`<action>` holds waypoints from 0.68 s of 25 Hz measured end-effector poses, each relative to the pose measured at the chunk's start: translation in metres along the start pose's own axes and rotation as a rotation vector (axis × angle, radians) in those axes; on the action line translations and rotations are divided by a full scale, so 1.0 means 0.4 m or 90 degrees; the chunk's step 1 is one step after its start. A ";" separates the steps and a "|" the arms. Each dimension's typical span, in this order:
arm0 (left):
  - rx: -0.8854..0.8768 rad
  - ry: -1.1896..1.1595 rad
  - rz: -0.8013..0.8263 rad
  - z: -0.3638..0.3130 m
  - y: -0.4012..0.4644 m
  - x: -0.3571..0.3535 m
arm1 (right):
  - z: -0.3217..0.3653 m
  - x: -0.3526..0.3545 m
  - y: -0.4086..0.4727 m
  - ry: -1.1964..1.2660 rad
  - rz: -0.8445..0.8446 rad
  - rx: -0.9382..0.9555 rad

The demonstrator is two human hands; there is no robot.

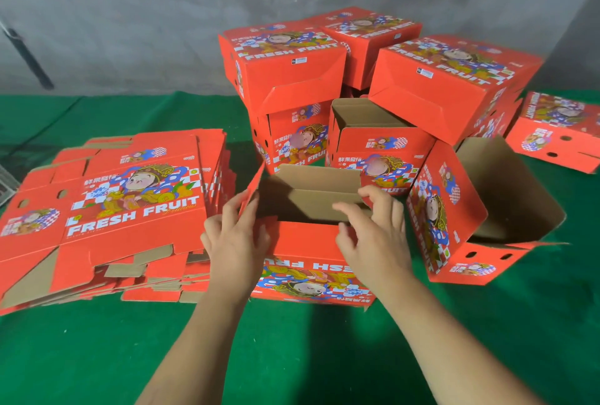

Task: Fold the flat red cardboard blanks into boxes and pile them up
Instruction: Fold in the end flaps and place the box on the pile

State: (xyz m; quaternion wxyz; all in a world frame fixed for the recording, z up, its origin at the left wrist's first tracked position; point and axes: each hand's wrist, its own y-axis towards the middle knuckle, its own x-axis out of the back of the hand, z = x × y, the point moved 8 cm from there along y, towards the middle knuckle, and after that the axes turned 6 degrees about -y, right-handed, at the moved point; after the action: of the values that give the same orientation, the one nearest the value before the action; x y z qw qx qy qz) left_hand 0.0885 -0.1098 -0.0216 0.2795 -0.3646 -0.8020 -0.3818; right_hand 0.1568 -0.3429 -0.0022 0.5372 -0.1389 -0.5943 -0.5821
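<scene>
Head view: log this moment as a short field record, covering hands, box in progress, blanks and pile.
surface: green cloth
box in progress: half-folded red box, open, brown inside showing
left hand: grips its left side flap
right hand: pinches the right flap at the rim
flat blanks: stacked at left
finished boxes: piled behind
tipped open box: on its side, right

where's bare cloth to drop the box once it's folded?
Bare green cloth: the near strip below the flat blanks stack, and near right, below the tipped open box. Crowded: behind the box being folded, where the finished pile stands.
</scene>
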 end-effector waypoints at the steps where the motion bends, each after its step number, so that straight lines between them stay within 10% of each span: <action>1: -0.003 -0.015 -0.020 0.002 -0.009 0.004 | -0.013 -0.008 0.007 -0.027 0.038 -0.039; 7: -0.027 -0.079 -0.044 0.001 -0.036 0.013 | -0.035 -0.062 0.051 -0.144 0.252 -0.121; 17: -0.022 0.280 0.292 -0.043 0.126 -0.105 | 0.003 -0.045 0.003 -0.056 0.174 0.048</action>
State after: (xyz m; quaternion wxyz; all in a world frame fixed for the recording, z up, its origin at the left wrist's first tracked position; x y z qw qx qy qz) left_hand 0.1559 -0.1169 -0.0220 0.5187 -0.4496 -0.6125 -0.3921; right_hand 0.1643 -0.3331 -0.0157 0.5896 -0.2235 -0.6145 -0.4742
